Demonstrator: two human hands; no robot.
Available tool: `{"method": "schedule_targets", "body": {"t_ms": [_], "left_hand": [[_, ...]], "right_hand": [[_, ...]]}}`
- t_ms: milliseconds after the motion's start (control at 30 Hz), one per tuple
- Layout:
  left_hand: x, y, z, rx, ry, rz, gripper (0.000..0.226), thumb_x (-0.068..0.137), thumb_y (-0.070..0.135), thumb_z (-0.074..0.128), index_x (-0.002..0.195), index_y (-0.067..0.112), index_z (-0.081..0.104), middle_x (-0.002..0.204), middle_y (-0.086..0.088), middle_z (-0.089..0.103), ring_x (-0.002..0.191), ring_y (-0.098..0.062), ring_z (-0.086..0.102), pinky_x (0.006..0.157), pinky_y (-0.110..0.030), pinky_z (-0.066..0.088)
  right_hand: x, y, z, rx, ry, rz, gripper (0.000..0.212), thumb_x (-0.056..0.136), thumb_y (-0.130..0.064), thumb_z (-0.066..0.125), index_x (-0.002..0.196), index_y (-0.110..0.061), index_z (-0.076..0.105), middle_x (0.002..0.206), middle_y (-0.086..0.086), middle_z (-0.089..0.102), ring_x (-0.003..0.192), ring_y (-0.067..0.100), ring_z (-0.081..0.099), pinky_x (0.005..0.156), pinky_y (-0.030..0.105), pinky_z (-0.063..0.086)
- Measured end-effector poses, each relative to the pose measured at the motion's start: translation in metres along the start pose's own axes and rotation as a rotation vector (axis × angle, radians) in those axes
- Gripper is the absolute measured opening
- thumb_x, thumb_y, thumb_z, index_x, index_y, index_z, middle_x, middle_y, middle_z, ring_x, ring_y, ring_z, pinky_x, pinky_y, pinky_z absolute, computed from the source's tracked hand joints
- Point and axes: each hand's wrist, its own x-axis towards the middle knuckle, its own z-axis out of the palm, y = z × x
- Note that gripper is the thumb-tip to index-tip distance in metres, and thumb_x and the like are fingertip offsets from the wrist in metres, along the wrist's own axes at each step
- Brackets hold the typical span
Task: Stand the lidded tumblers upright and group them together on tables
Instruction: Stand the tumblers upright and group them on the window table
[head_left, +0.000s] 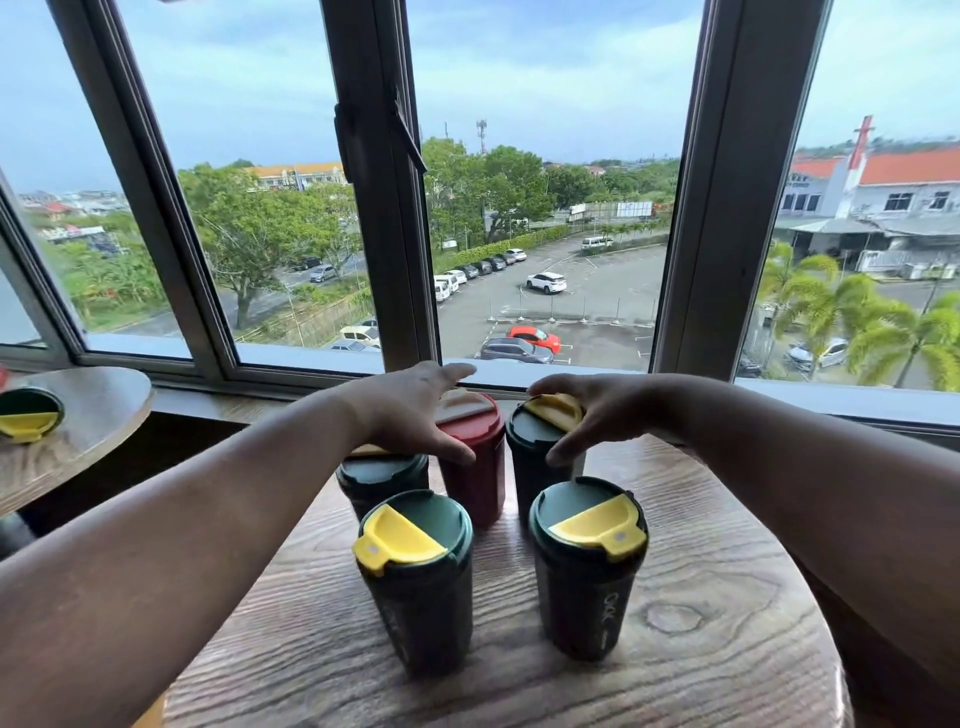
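Lidded tumblers, five in number, are found standing upright and grouped on the round wooden table in front of the window. Nearest the camera, two dark green tumblers with yellow lid flaps are set side by side: the near left tumbler and the near right tumbler, apart from each other by a narrow gap. Behind them a back row of three is observed: the far left green tumbler, the red tumbler with a pale flap in the middle, and the far right green tumbler.

The left hand is spread wide, fingers extended, over the far left and red lids; the thumb is seen against the red tumbler's lid edge, and nothing is gripped. The right hand is laid over the yellow flap of the far right green tumbler, fingers bent down around its lid.

On a second table at far left, one further green tumbler is partly visible; its posture cannot be determined.
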Motion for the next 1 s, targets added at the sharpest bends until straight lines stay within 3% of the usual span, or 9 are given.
{"method": "schedule_targets", "body": {"t_ms": [100, 200, 267, 333, 467, 567, 633, 767, 1000], "left_hand": [[-0.029, -0.007, -0.004, -0.104, 0.085, -0.015, 0.098, 0.076, 0.052, 0.080, 0.154, 0.029, 0.025, 0.147, 0.001, 0.044, 0.124, -0.012, 0.049, 0.099, -0.019, 0.033], [-0.060, -0.014, 0.003, -0.120, 0.255, 0.057, 0.068, 0.076, 0.049, 0.081, 0.134, 0.035, 0.047, 0.125, 0.013, 0.054, 0.112, -0.005, 0.054, 0.094, -0.022, 0.043], [-0.077, -0.013, 0.010, -0.115, 0.333, 0.155, 0.050, 0.077, 0.049, 0.080, 0.120, 0.038, 0.057, 0.114, 0.023, 0.056, 0.106, 0.001, 0.055, 0.091, -0.022, 0.044], [-0.091, -0.007, 0.015, -0.149, 0.278, 0.229, 0.042, 0.078, 0.056, 0.075, 0.114, 0.039, 0.063, 0.110, 0.023, 0.060, 0.107, 0.000, 0.057, 0.091, -0.024, 0.047], [-0.108, 0.008, 0.018, -0.130, 0.070, 0.340, 0.064, 0.069, 0.071, 0.074, 0.123, 0.041, 0.061, 0.121, 0.025, 0.058, 0.119, -0.001, 0.054, 0.101, -0.029, 0.045], [-0.113, 0.014, 0.017, 0.104, -0.004, 0.350, 0.091, 0.057, 0.078, 0.075, 0.138, 0.052, 0.042, 0.138, 0.032, 0.043, 0.131, 0.009, 0.036, 0.111, -0.023, 0.028], [-0.113, 0.016, 0.019, 0.166, -0.015, 0.333, 0.093, 0.059, 0.072, 0.076, 0.140, 0.056, 0.034, 0.139, 0.034, 0.040, 0.130, 0.009, 0.034, 0.113, -0.027, 0.026], [-0.111, 0.018, 0.025, 0.068, 0.020, 0.307, 0.086, 0.058, 0.062, 0.080, 0.135, 0.053, 0.042, 0.130, 0.031, 0.048, 0.123, 0.003, 0.044, 0.109, -0.033, 0.034], [-0.109, 0.035, 0.032, 0.054, 0.153, 0.258, 0.087, 0.058, 0.067, 0.078, 0.136, 0.048, 0.044, 0.130, 0.028, 0.051, 0.123, 0.005, 0.043, 0.109, -0.029, 0.026]], "right_hand": [[-0.011, -0.007, 0.003, 0.039, 0.067, -0.007, 0.088, 0.072, -0.043, 0.084, 0.146, -0.029, 0.039, 0.149, 0.002, 0.043, 0.124, 0.016, 0.047, 0.093, 0.019, 0.043], [-0.034, -0.019, 0.006, -0.166, 0.282, -0.107, 0.067, 0.079, -0.041, 0.078, 0.138, -0.029, 0.049, 0.150, 0.000, 0.041, 0.133, 0.017, 0.042, 0.110, 0.032, 0.037], [-0.053, -0.028, 0.012, -0.209, 0.343, -0.181, 0.052, 0.080, -0.042, 0.076, 0.127, -0.030, 0.059, 0.142, -0.004, 0.048, 0.128, 0.015, 0.047, 0.109, 0.036, 0.040], [-0.072, -0.036, 0.018, -0.217, 0.344, -0.210, 0.041, 0.079, -0.050, 0.072, 0.115, -0.031, 0.065, 0.123, -0.010, 0.057, 0.110, 0.010, 0.055, 0.100, 0.038, 0.047], [-0.107, -0.054, 0.033, -0.264, 0.231, -0.150, 0.064, 0.066, -0.078, 0.052, 0.108, -0.032, 0.066, 0.102, -0.012, 0.063, 0.091, 0.004, 0.060, 0.085, 0.035, 0.053], [-0.124, -0.058, 0.038, -0.352, 0.082, -0.042, 0.096, 0.048, -0.094, 0.046, 0.126, -0.038, 0.053, 0.119, -0.018, 0.055, 0.106, 0.006, 0.054, 0.096, 0.031, 0.047], [-0.130, -0.056, 0.043, -0.346, 0.033, 0.019, 0.109, 0.039, -0.096, 0.051, 0.134, -0.043, 0.043, 0.129, -0.020, 0.048, 0.118, 0.008, 0.050, 0.104, 0.033, 0.044], [-0.128, -0.044, 0.059, -0.287, 0.128, -0.004, 0.105, 0.039, -0.086, 0.057, 0.133, -0.041, 0.044, 0.128, -0.013, 0.051, 0.116, 0.011, 0.049, 0.102, 0.035, 0.044], [-0.124, -0.028, 0.055, -0.215, 0.176, -0.057, 0.090, 0.042, -0.066, 0.061, 0.127, -0.043, 0.041, 0.117, -0.019, 0.051, 0.107, 0.008, 0.051, 0.096, 0.034, 0.047]]}}
